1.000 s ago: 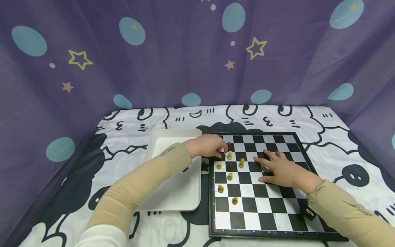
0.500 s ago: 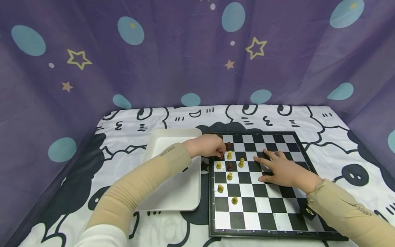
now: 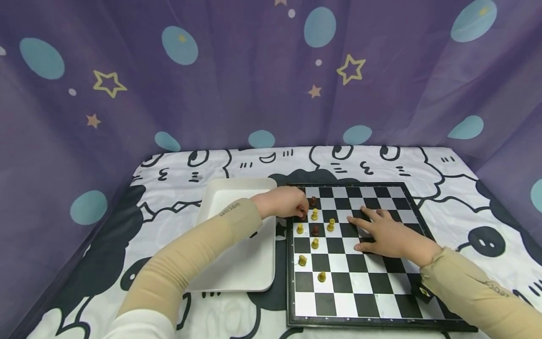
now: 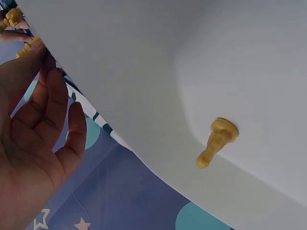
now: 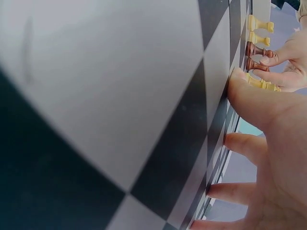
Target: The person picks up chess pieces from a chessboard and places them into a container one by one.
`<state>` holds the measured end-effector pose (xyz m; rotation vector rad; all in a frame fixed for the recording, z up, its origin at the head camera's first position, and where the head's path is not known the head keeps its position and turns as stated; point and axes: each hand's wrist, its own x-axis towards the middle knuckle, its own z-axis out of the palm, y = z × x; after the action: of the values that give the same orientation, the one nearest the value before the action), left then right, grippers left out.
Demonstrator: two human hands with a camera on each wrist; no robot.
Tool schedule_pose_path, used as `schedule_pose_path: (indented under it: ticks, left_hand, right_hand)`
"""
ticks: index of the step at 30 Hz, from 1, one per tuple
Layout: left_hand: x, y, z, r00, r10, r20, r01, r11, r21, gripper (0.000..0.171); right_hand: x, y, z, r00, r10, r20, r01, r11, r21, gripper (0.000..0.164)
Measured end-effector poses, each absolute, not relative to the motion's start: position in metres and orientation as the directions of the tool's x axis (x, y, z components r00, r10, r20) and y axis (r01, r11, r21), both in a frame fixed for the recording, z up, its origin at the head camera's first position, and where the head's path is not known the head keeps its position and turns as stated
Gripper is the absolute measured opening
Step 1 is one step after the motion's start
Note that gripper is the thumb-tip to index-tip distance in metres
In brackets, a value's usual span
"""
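Note:
In the head view my left hand (image 3: 287, 201) reaches over the white tray to the chessboard's left edge. Its thumb and fingertips pinch a dark brown chess piece (image 3: 303, 217) standing there; the right wrist view shows this pinch from the side. Close by stand another brown piece (image 3: 313, 201), a third brown piece (image 3: 315, 230) and a yellow rook-like piece (image 3: 331, 224). My right hand (image 3: 383, 234) lies with spread fingers on the right half of the chessboard (image 3: 360, 281), holding nothing. In the left wrist view the brown piece is hidden behind my fingers.
The white tray (image 3: 243, 278) sits left of the board; a yellow chess piece (image 4: 218, 141) lies in it. Several yellow pieces, including a tilted-looking one (image 3: 302, 260) and a front one (image 3: 322, 277), occupy the left columns. A purple curtain (image 3: 254, 75) hangs behind.
Both hands stay in place. The fingers of my left hand have closed in slightly around the brown chess piece. The head view has shifted a little.

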<state>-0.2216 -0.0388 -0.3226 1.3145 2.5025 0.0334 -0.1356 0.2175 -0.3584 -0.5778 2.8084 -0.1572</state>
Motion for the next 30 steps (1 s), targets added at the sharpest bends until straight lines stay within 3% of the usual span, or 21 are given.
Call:
schedule_pose_path:
  ticks: [30]
  left_hand:
    - [-0.224,-0.043,-0.316,-0.565,0.804,-0.186,0.782,0.594,0.190,0.016]
  right_hand:
    - [-0.134,0.218,-0.359,-0.886,-0.399,-0.236,-0.369,0.915,-0.162,0.075]
